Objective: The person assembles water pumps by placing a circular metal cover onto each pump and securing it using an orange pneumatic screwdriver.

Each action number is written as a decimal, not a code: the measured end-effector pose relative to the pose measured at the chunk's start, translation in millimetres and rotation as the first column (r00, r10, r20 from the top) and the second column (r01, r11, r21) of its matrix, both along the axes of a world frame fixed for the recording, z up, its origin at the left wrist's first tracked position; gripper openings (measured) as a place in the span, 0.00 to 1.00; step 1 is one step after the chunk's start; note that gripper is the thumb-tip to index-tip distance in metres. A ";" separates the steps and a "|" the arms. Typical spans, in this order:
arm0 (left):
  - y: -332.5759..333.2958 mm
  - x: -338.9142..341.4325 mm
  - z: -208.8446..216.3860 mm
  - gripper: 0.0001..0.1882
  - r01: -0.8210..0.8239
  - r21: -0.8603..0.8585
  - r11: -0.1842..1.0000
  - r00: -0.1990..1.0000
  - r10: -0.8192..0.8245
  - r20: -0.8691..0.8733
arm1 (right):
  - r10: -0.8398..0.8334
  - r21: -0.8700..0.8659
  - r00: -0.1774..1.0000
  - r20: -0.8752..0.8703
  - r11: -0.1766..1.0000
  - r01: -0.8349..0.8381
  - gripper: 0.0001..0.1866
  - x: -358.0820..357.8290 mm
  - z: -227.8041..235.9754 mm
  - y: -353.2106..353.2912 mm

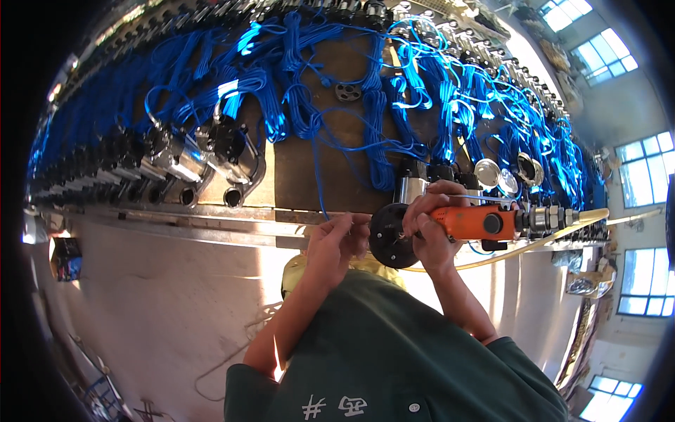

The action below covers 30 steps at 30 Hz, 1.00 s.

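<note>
Left hand (336, 244): too small to tell whether its fingertips pinch anything. Front end of orange tool (465, 223) — hidden behind right hand (431, 233), which also covers right edge of black disc (391, 238). Green shirt (394, 337) cut off by lower edge. Leftmost metal motors (83, 181) — blurred, dim.

Right hand (434, 246) is wrapped around an orange power tool (464, 222) at the near edge of the bench (295, 165), left hand (332, 246) fingers bunched by a round black part (389, 243), tons of blue cable bundles (380, 133) toward the far edge.
</note>
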<state>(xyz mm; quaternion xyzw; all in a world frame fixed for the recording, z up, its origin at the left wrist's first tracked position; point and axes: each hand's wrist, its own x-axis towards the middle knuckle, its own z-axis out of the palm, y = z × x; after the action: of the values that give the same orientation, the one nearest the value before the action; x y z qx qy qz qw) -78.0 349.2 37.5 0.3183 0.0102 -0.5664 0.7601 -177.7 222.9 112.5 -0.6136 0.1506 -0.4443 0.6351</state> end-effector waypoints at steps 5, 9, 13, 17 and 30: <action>-9.4 -4.4 7.4 0.11 0.025 0.020 0.999 0.999 -0.025 0.029 | 0.014 0.159 0.956 0.292 0.985 -0.063 0.21 -9.3 15.6 -3.4; -14.3 -9.2 18.0 0.11 0.127 -0.015 0.992 0.990 -0.126 0.060 | -0.039 0.210 0.918 0.396 0.976 -0.049 0.19 -13.7 20.4 -3.4; -23.7 -13.5 24.3 0.11 0.236 -0.013 0.972 0.968 -0.234 0.095 | -0.057 0.174 0.929 0.364 0.985 -0.007 0.19 -22.5 16.2 -9.1; -37.2 -10.6 36.7 0.12 0.375 -0.037 0.926 0.923 -0.369 0.108 | -0.013 0.163 0.911 0.413 0.985 -0.060 0.19 -33.8 17.7 -21.2; -121.0 -13.1 53.9 0.17 0.640 0.528 0.559 -0.188 -0.552 0.812 | -0.257 0.074 0.966 0.037 0.964 0.254 0.20 -73.7 -15.3 -41.6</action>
<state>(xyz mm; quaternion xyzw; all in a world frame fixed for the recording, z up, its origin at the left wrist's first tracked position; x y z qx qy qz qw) -91.1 228.3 91.4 0.5266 -0.6282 -0.5220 0.2359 -251.4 181.2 97.1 -0.5565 0.2291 -0.5311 0.5964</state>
